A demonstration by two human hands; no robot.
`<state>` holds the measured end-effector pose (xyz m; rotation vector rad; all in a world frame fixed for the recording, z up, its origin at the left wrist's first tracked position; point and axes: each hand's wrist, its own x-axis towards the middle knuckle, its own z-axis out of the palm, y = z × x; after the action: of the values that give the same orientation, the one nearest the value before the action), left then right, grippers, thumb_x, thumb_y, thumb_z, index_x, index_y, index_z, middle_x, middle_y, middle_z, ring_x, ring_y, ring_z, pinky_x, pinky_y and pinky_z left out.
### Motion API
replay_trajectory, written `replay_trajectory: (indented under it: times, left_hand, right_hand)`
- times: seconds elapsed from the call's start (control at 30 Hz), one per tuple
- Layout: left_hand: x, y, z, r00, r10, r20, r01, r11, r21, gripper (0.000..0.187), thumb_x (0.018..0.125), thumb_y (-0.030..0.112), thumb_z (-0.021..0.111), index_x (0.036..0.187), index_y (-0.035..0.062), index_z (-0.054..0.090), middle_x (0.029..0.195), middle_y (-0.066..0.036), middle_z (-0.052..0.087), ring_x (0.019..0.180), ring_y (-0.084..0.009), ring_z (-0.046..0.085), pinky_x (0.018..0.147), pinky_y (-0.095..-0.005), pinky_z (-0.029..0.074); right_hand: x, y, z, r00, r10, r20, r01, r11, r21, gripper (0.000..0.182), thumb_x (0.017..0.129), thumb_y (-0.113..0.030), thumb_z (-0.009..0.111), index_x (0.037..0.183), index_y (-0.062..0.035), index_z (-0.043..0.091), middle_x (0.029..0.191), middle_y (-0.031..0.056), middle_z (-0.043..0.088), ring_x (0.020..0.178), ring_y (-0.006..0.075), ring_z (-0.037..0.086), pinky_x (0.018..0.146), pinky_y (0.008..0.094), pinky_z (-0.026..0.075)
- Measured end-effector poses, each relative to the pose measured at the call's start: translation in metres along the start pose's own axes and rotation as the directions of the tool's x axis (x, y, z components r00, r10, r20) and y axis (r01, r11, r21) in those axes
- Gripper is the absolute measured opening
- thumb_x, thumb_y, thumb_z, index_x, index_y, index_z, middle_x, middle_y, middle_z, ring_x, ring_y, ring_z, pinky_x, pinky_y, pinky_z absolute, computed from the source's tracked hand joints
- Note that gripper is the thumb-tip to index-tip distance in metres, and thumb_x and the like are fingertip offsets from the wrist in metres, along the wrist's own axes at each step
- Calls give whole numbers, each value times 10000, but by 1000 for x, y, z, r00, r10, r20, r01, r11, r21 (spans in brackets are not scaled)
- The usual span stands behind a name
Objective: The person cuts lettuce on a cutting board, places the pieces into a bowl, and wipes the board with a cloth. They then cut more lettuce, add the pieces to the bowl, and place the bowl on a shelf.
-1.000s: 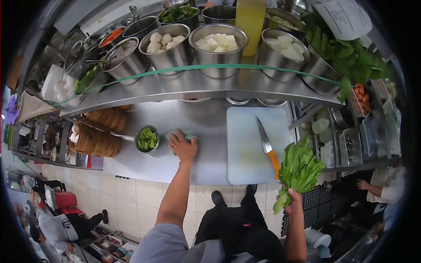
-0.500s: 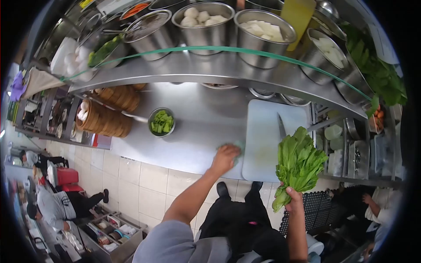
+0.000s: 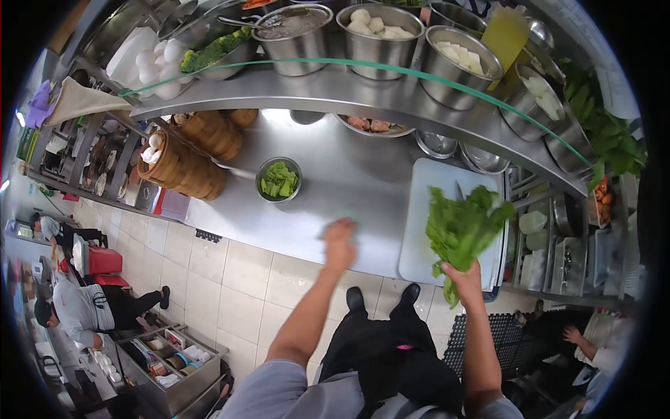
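Note:
My right hand grips a bunch of leafy green lettuce by its stem end. Its leaves hang over the white cutting board, hiding most of a knife that lies there. Left of the board, my left hand presses a pale green cloth onto the steel counter. Motion smears this hand, and it covers most of the cloth. Farther left on the counter stands a metal bowl of cut green leaves.
Bamboo steamers stack at the counter's left end. Above the back runs a steel shelf with a glass edge, bearing several metal containers of food. A pan of meat sits below it. Co-workers are at the lower left and right.
My left hand has slid left over the counter with the cloth, away from the board. The lettuce has swung farther over the board and now covers more of the knife. The view has shifted slightly.

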<state>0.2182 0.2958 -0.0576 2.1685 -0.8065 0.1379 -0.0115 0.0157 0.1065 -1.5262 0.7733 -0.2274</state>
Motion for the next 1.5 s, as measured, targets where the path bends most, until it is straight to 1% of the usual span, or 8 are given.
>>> replay_trajectory:
  times: [0.2,0.3,0.57,0.73,0.83,0.93,1.3,1.5]
  left_hand:
    - [75,61,-60,968,161,194,-164,987,-4,684,720,256,741,1378,111,631,1469,-202,563,1407,-441,460,1164,-580,339]
    - [96,3,-124,966,-166,-197,235,880,413,512,735,181,754,1236,128,663,1245,-153,631,1240,-382,550,1052,-599,386]
    - [86,-57,-160,990,141,-26,-91,754,651,107,836,95,683,893,129,766,994,-39,717,1048,-277,628,1004,-555,398]
    - [89,73,-155,900,432,49,-399,775,491,161,786,105,710,926,158,769,899,-18,672,1000,-243,634,958,-508,418]
    - [94,156,-151,820,564,96,-563,766,311,177,777,98,719,939,156,758,902,10,659,1009,-228,637,957,-455,431]
    - [98,220,-157,747,617,248,-660,732,168,196,818,129,748,1013,149,758,981,7,667,1037,-231,638,962,-413,428]
    - [123,329,-104,662,312,681,-448,894,25,712,826,279,821,1433,86,501,1274,-261,531,1053,-443,657,926,-508,568]
    - [149,334,-73,595,426,682,-499,860,-103,503,827,190,760,1287,80,587,1169,-200,584,996,-416,671,862,-479,590]
  right_hand:
    - [62,-9,46,975,-180,-133,-41,442,-896,1125,694,-511,929,1592,-154,352,1367,196,601,1114,374,676,922,447,578]
    - [69,11,51,990,-25,-137,-121,329,-937,1242,684,-534,926,1657,-204,228,1553,224,406,1286,460,559,956,515,568]
    - [28,-27,63,986,-155,-61,-10,313,-950,1162,771,-476,881,1678,-228,199,1709,243,161,1452,545,376,1070,597,493]
    - [34,-53,99,950,-226,217,221,974,45,935,912,-494,780,1633,-121,315,1685,229,257,1536,427,312,1152,555,439]
    - [22,-91,106,955,167,246,-270,834,481,763,987,-529,665,1565,-89,432,1594,180,454,1466,314,461,1123,526,477]
    - [31,-79,85,894,-31,448,-344,595,727,636,1024,-516,576,1504,-105,510,1485,128,589,1346,286,593,1084,523,510]
    - [-16,-90,25,940,-70,334,-229,598,768,556,1071,-501,514,1496,-142,501,1395,95,639,1235,255,662,1046,450,546]
    - [-5,-77,-6,935,-51,350,-257,583,771,592,1045,-561,555,1471,-150,533,1371,70,659,1222,213,665,1029,423,551]
